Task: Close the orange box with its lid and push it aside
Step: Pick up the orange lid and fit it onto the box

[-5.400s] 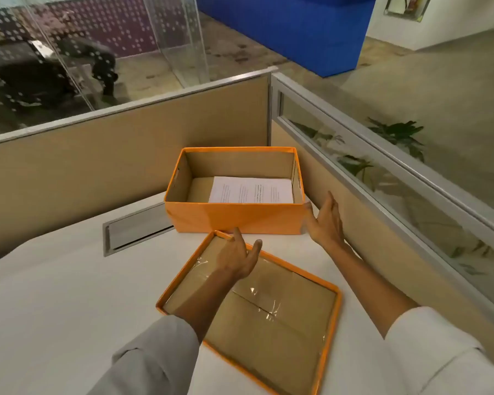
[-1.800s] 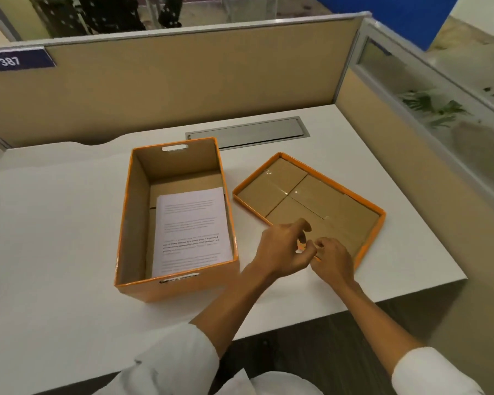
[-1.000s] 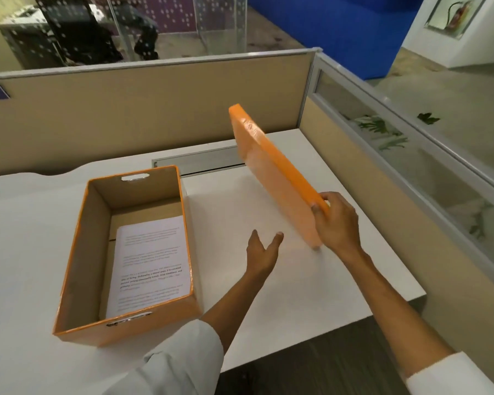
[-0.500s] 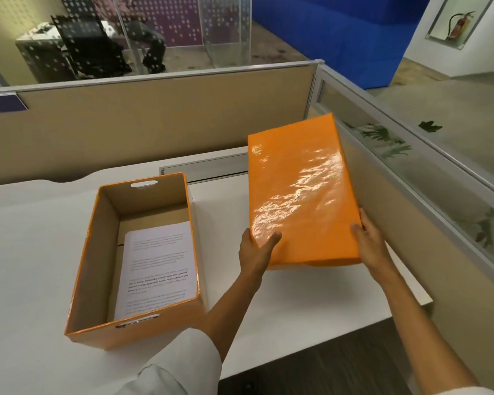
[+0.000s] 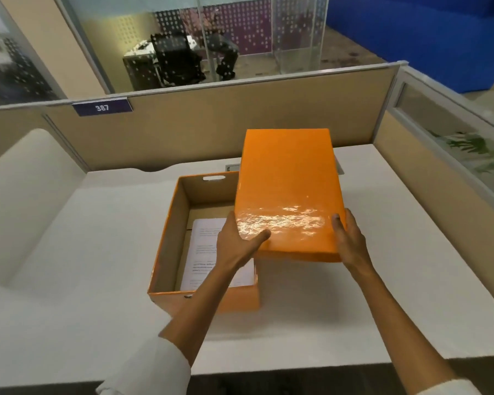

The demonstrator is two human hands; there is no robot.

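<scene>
The open orange box (image 5: 169, 235) stands on the white desk with a printed sheet of paper (image 5: 203, 252) lying on its bottom. I hold the glossy orange lid (image 5: 288, 189) in the air, top side up, tilted toward me. It overlaps the box's right wall and hides it. My left hand (image 5: 237, 246) grips the lid's near left corner above the box. My right hand (image 5: 350, 240) grips the near right corner.
Tan partition walls (image 5: 197, 129) close the desk (image 5: 397, 266) at the back and right, with a blue tag reading 387 (image 5: 102, 107). A metal cable slot is partly hidden behind the lid. The desk's front edge (image 5: 297, 363) runs near my forearms.
The lid has moved left and lower, from right of the box to over its right wall. Both hands keep their grip on its near corners.
</scene>
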